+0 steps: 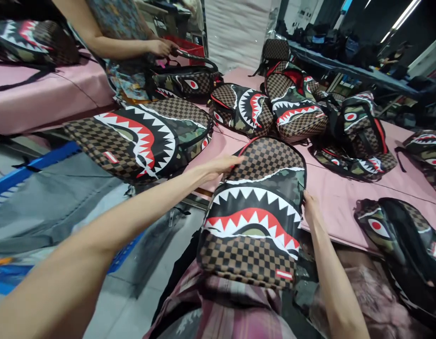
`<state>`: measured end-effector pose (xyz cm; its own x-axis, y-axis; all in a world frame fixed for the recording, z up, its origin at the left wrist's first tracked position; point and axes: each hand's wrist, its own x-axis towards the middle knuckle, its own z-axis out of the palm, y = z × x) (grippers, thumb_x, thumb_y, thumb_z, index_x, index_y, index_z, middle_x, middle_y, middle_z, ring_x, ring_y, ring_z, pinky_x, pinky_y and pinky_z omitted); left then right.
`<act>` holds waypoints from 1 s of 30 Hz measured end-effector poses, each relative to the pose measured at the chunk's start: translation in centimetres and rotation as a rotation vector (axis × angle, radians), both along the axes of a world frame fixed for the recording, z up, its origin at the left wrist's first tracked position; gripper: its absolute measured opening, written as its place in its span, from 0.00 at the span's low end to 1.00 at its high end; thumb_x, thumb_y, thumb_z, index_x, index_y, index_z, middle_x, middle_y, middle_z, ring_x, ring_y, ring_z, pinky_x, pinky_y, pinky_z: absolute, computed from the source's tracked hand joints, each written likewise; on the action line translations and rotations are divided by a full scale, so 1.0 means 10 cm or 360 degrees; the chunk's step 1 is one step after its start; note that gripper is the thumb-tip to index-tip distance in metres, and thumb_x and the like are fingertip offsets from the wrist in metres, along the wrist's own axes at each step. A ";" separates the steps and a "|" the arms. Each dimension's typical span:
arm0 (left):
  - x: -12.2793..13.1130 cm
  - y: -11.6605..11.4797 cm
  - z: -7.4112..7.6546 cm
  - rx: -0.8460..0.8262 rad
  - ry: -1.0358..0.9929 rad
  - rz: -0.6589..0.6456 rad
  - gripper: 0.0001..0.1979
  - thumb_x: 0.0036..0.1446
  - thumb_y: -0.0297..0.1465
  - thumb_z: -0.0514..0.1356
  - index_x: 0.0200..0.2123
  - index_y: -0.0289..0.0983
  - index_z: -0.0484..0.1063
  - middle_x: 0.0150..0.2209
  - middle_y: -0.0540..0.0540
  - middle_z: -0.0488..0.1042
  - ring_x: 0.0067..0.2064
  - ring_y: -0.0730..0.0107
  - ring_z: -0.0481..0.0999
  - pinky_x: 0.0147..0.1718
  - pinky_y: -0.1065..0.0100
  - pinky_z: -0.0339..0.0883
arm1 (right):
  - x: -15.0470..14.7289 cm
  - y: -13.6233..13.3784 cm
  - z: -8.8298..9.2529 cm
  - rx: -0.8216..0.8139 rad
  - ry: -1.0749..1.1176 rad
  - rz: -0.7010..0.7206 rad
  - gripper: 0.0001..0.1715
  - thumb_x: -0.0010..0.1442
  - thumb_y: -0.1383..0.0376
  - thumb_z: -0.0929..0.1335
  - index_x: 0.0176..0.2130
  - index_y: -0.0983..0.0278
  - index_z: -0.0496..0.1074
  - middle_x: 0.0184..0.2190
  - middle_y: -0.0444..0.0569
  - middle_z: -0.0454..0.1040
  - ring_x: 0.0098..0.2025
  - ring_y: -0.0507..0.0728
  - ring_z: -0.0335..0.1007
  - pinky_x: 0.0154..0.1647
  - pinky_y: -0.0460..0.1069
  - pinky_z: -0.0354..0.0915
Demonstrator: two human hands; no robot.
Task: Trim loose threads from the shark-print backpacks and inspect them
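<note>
A brown checkered backpack (256, 212) with a shark-mouth print and camouflage panels lies in front of me, half on the pink table (340, 193) and half over my lap. My left hand (218, 165) rests flat against its upper left edge with the fingers stretched out. At the bag's right side, my right hand (309, 207) curls its fingers round the edge.
Several more shark-mouth backpacks lie across the table, one large (140, 139) at the left, others (295, 106) behind and one (405, 249) at the right. Another person (115, 42) stands at the far left handling a bag (185, 80). A blue crate (23, 174) sits at the left.
</note>
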<state>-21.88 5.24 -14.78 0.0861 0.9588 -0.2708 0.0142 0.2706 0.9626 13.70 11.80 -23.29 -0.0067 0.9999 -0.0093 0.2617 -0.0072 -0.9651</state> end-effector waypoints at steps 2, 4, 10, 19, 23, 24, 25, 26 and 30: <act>-0.10 -0.06 -0.05 0.0061 -0.0136 0.0112 0.26 0.54 0.51 0.51 0.41 0.35 0.69 0.37 0.46 0.76 0.39 0.69 0.70 0.40 0.68 0.60 | -0.07 -0.02 0.19 0.0025 0.0115 0.0026 0.35 0.50 0.37 0.57 0.37 0.61 0.70 0.32 0.48 0.71 0.30 0.54 0.65 0.31 0.48 0.62; -0.18 -0.20 -0.05 0.0060 -0.0117 0.0083 0.31 0.59 0.52 0.39 0.41 0.35 0.68 0.33 0.47 0.76 0.36 0.71 0.69 0.37 0.69 0.61 | -0.07 -0.13 0.40 0.0018 0.0152 0.0178 0.38 0.54 0.38 0.52 0.40 0.61 0.70 0.30 0.48 0.71 0.29 0.54 0.66 0.30 0.48 0.62; -0.08 -0.77 -0.10 -0.0013 0.0955 -0.1152 0.25 0.52 0.51 0.52 0.19 0.36 0.71 0.22 0.49 0.72 0.24 0.74 0.64 0.26 0.71 0.55 | -0.13 -0.91 0.69 -0.0305 -0.0477 0.1558 0.34 0.52 0.39 0.60 0.35 0.64 0.75 0.17 0.41 0.62 0.20 0.50 0.55 0.24 0.46 0.54; 0.32 -0.23 -0.21 0.0164 0.1489 -0.1345 0.17 0.50 0.43 0.56 0.19 0.37 0.70 0.16 0.53 0.68 0.19 0.75 0.63 0.23 0.73 0.54 | -0.28 -1.24 0.41 0.0103 -0.0934 0.1546 0.18 0.58 0.51 0.64 0.39 0.61 0.74 0.21 0.41 0.65 0.26 0.50 0.61 0.35 0.45 0.55; 0.67 0.13 -0.45 0.0396 0.1529 -0.0837 0.16 0.59 0.37 0.48 0.37 0.36 0.73 0.34 0.46 0.76 0.35 0.69 0.72 0.36 0.72 0.61 | -0.18 -1.22 0.41 0.0054 -0.0768 0.1483 0.17 0.57 0.52 0.66 0.39 0.61 0.75 0.20 0.41 0.65 0.25 0.50 0.60 0.34 0.46 0.56; 0.76 0.17 -0.57 0.0405 0.1607 -0.0738 0.16 0.59 0.36 0.48 0.41 0.35 0.72 0.39 0.44 0.75 0.39 0.66 0.72 0.39 0.70 0.61 | -0.11 -1.18 0.38 -0.0003 -0.0690 0.1443 0.17 0.56 0.52 0.66 0.38 0.61 0.75 0.20 0.42 0.66 0.25 0.50 0.60 0.33 0.46 0.56; 0.83 0.19 -0.68 0.0401 0.1672 -0.0692 0.16 0.59 0.36 0.49 0.44 0.34 0.71 0.44 0.42 0.73 0.44 0.64 0.71 0.43 0.68 0.60 | -0.03 -1.11 0.34 -0.0051 -0.0611 0.1347 0.18 0.56 0.52 0.66 0.36 0.61 0.76 0.21 0.43 0.67 0.25 0.51 0.61 0.32 0.47 0.57; 0.89 0.19 -0.79 0.0400 0.1722 -0.0672 0.17 0.59 0.36 0.50 0.47 0.34 0.69 0.48 0.40 0.70 0.48 0.61 0.68 0.46 0.66 0.59 | 0.07 -1.01 0.28 -0.0087 -0.0559 0.1191 0.18 0.56 0.51 0.65 0.35 0.61 0.76 0.23 0.44 0.69 0.26 0.52 0.62 0.32 0.47 0.58; 0.94 0.14 -1.03 0.0448 0.1887 -0.0620 0.23 0.59 0.40 0.52 0.54 0.34 0.62 0.56 0.37 0.62 0.56 0.53 0.60 0.52 0.57 0.55 | 0.39 -0.39 -0.17 -0.0063 -0.0923 0.0073 0.24 0.59 0.50 0.59 0.36 0.63 0.74 0.31 0.52 0.71 0.34 0.57 0.66 0.36 0.51 0.60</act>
<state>-12.51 6.65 -25.08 0.2190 0.9614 -0.1668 0.9314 -0.1551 0.3294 17.58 7.85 -24.96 -0.0329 0.9976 -0.0616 0.7481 -0.0163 -0.6634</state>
